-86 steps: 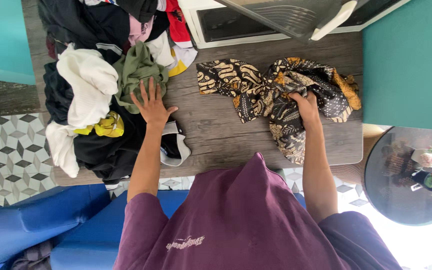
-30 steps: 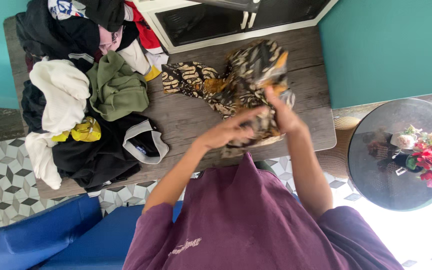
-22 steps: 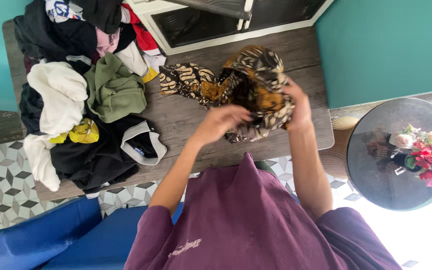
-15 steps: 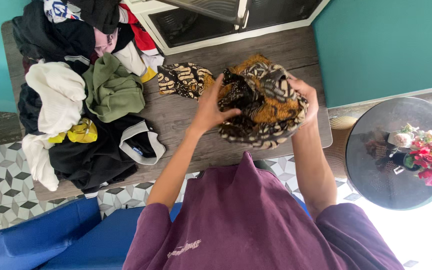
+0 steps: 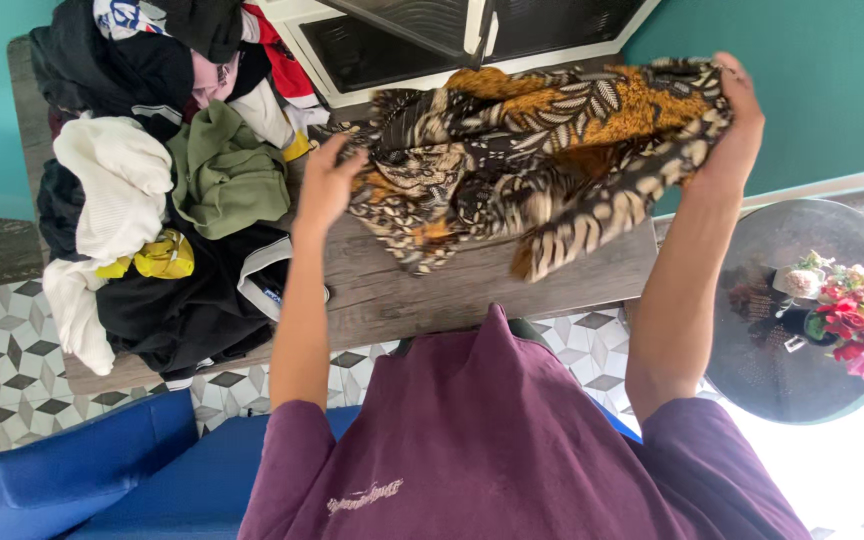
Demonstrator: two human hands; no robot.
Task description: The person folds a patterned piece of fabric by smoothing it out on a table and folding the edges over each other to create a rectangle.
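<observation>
Above the table (image 5: 472,290) at frame centre, I see both hands, left (image 5: 324,185) and right (image 5: 737,115), clutching the batik cloth (image 5: 532,160); its hanging folds could snag the clothes pile (image 5: 152,200).

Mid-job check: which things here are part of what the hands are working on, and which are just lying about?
In hand:
- patterned brown and orange cloth, held up over the wooden table
- left hand and right hand, gripping its two ends

Lying about:
- clothes pile
- green garment
- white garment
- round side table with flowers
- blue seat
</observation>
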